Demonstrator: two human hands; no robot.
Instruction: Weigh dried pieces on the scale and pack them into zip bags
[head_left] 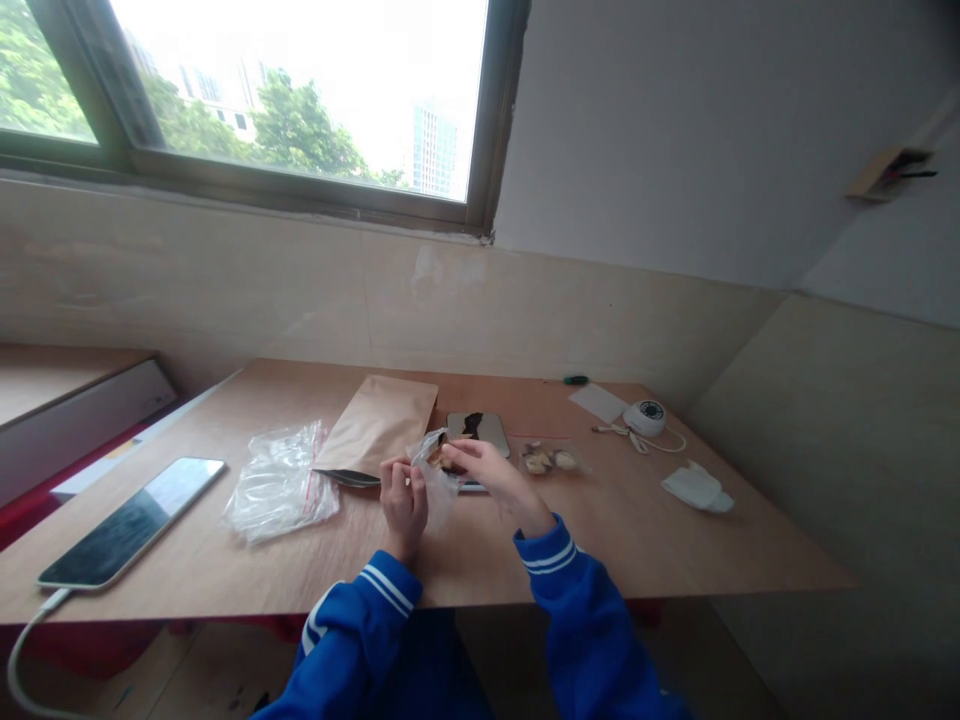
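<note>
A plain city room, a home or small office: a window [300,100] beyond the hands [491,475], a plywood surface [637,540] beneath them, a charging phone [131,522] to their left.

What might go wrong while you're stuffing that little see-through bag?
The small clear bag is floppy and only the left hand holds it, so the brownish bit pinched by the right hand at its mouth might slip onto the table. The phone lies near the table's edge with its cable hanging off; a snag may pull it down.
</note>
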